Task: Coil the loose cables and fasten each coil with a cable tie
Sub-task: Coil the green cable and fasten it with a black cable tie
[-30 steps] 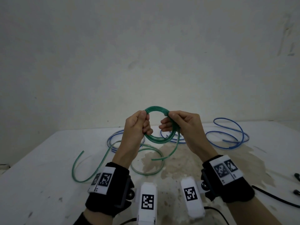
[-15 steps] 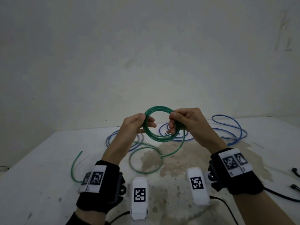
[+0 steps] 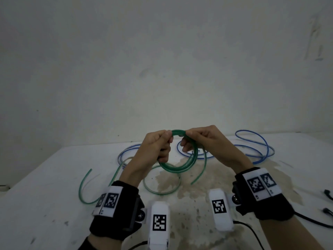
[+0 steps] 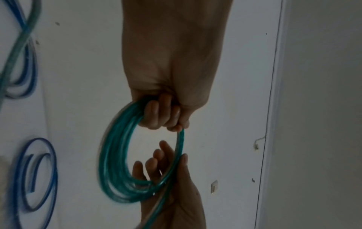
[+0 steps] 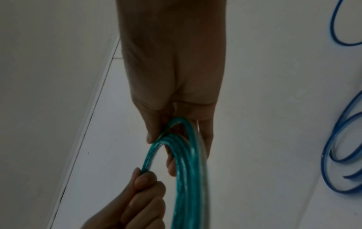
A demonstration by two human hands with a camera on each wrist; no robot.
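Observation:
A green cable coil [image 3: 177, 168] of several loops hangs in the air above the white table [image 3: 45, 186]. My left hand [image 3: 158, 147] grips its left side, fingers curled round the strands [image 4: 156, 114]. My right hand [image 3: 196, 141] pinches the top right of the coil between thumb and fingers [image 5: 154, 134]. The coil [image 4: 115, 162] shows blurred in the left wrist view, and its strands [image 5: 186, 162] run past the right fingers. The loose green tail [image 3: 100, 177] trails down onto the table at the left. A blue cable [image 3: 252, 147] lies loose behind the hands.
Black cable ends [image 3: 327, 201] lie at the table's right edge. A brownish stain [image 3: 189, 177] marks the table centre. A pale wall [image 3: 162, 69] stands close behind the table. Blue loops [image 4: 35, 170] lie on the table under the left hand.
Both hands have come closer together at the top of the green coil. My left hand has closed round the strands, and the coil now hangs lower between the hands.

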